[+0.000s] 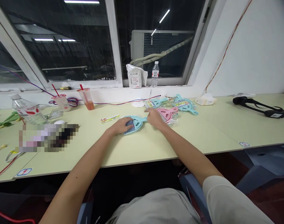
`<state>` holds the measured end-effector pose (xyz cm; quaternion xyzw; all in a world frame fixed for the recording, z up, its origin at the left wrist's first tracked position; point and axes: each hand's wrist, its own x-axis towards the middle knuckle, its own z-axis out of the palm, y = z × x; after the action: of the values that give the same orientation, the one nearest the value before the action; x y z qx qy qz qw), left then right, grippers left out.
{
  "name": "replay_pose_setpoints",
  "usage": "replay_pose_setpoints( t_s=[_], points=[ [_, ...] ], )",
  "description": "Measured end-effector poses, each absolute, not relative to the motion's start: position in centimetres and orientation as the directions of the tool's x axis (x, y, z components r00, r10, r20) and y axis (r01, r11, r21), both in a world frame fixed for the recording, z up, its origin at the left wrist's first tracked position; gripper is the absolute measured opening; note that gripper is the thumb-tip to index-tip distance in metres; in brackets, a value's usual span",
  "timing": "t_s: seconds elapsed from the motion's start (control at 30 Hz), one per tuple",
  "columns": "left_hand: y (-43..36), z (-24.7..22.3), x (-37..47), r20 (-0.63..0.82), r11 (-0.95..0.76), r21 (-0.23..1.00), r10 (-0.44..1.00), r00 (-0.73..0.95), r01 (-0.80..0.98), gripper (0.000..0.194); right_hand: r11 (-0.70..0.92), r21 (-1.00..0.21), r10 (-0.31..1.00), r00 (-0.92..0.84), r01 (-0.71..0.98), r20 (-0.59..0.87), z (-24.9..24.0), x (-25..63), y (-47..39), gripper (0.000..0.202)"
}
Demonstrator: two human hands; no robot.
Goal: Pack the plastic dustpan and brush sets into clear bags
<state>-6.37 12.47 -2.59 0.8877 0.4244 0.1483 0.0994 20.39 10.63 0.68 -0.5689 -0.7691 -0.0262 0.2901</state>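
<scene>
A teal mini dustpan and brush set (pixel 137 123) in clear plastic wrap lies on the table in front of me. My left hand (pixel 120 126) grips its wide bristle end, with the fingers over the brush. My right hand (pixel 154 119) is closed around the end of its handle, fingers partly hidden. Right beside that hand is a pink wrapped set (pixel 171 112). Behind it lie two more teal wrapped sets, one at the right (pixel 185 105) and one further left (pixel 157 102). A yellow printed label strip (pixel 110 119) rests near my left hand.
Two cups with red straws (pixel 86 99) and a large water bottle (pixel 27 110) stand at the left. A small bottle (pixel 155 74) and a white packet (pixel 135 76) are on the sill. A tissue pack (pixel 205 100) and a black headset-like frame (pixel 259 107) lie at the right.
</scene>
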Motion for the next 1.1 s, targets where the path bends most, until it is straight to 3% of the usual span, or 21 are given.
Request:
replay_pose_setpoints(
  t_s=[0.07,0.13,0.23,0.3,0.37,0.43,0.57,0.77,0.93,1.1],
  points=[
    [12.5,-2.4,-6.7,0.173,-0.617,0.302,0.785,0.595,0.726,0.060,0.340,-0.354,0.753,-0.027,0.871,0.658,2.6,24.7,11.5,0.044],
    [12.5,-2.4,-6.8,0.178,-0.617,0.303,0.785,0.593,0.726,0.059,0.225,-0.441,0.627,0.218,0.869,0.748,3.5,31.1,12.6,0.043],
    [12.5,-2.4,-6.8,0.180,-0.615,0.316,0.786,0.591,0.722,0.060,-0.036,-0.598,0.480,0.539,0.801,0.693,1.7,41.8,13.9,0.040],
    [12.6,-2.5,-6.8,0.173,-0.608,0.331,0.791,0.587,0.722,0.060,-0.199,-0.629,0.522,0.625,0.751,0.580,-1.1,47.3,14.5,0.037],
    [12.6,-2.5,-6.9,0.165,-0.600,0.343,0.796,0.582,0.723,0.061,-0.324,-0.618,0.649,0.644,0.716,0.405,-4.2,50.4,15.0,0.046],
    [12.6,-2.5,-6.9,0.157,-0.595,0.345,0.799,0.580,0.726,0.061,-0.443,-0.576,0.696,0.669,0.687,0.263,-6.4,51.3,15.8,0.061],
    [12.4,-2.4,-6.9,0.155,-0.593,0.334,0.801,0.578,0.733,0.062,-0.514,-0.413,0.696,0.647,0.752,0.311,-7.6,50.9,17.9,0.075],
    [12.1,-2.2,-6.8,0.146,-0.594,0.334,0.800,0.583,0.732,0.064,-0.500,-0.236,0.804,0.548,0.833,0.232,-7.3,52.5,19.5,0.055],
    [12.1,-2.1,-6.8,0.144,-0.596,0.332,0.798,0.585,0.731,0.064,-0.467,-0.274,0.796,0.534,0.841,0.285,-6.6,53.6,18.7,0.049],
    [12.4,-2.3,-6.9,0.135,-0.591,0.330,0.801,0.583,0.736,0.063,-0.304,-0.375,0.795,0.450,0.876,0.406,-4.6,53.2,17.7,0.050]
  ],
)
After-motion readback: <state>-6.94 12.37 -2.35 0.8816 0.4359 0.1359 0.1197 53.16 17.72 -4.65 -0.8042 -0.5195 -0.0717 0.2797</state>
